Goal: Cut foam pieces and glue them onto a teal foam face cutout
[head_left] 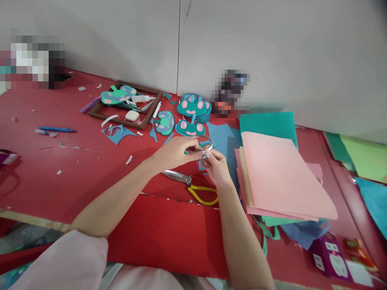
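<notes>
My left hand (pixel 177 153) and my right hand (pixel 216 165) meet over the red table. Between them they hold a thin, pale band (pixel 208 139) bent into a loop; the fingers of both are closed on it. Some small part at their fingertips is too tiny to make out. Just below lie scissors (pixel 203 194) with yellow handles. Beyond my hands rest green and blue foam cut-outs with pink spots: one piece (pixel 191 128) nearest, a stack (pixel 193 106) behind it, and another piece (pixel 165 123) to the left.
A brown wooden frame (pixel 98 113) holds an eraser (pixel 132 116), pens and a cut-out. Stacked pink sheets (pixel 281 173) lie at the right, near a purple box (pixel 331 257). Blue pens (pixel 57 129) and scraps lie left. A grey partition (pixel 127 44) stands behind.
</notes>
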Demonstrator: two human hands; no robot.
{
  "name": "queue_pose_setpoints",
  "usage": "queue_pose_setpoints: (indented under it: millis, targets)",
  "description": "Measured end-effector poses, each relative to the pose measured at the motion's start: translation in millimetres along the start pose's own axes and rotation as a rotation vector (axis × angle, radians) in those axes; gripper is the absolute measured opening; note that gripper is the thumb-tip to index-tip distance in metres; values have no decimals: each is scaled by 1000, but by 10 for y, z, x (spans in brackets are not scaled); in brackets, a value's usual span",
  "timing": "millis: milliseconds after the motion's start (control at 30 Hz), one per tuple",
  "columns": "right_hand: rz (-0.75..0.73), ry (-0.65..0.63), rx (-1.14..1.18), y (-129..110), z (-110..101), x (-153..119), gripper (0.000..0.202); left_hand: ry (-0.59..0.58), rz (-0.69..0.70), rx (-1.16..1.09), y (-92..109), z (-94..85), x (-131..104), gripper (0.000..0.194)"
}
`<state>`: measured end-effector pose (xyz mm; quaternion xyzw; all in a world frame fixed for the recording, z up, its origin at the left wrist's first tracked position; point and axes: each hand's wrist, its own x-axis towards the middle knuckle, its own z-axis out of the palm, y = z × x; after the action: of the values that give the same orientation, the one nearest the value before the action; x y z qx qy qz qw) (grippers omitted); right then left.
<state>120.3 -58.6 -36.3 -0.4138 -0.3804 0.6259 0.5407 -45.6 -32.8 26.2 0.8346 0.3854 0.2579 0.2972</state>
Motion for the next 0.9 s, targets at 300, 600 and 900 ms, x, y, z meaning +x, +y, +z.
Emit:
queue_pose_setpoints:
  millis: [300, 600, 900]
  targets:
    - [-211, 187, -31, 15, 13, 26, 19, 180, -24, -60, -47, -100, -3, 17]
    - [-275, 198, -194, 37, 38, 13, 20, 165, -81, -73, -5, 3, 10, 9]
    - [-213, 114, -249, 1, 60, -14, 23, 153, -76, -56, -23, -5, 6, 4]
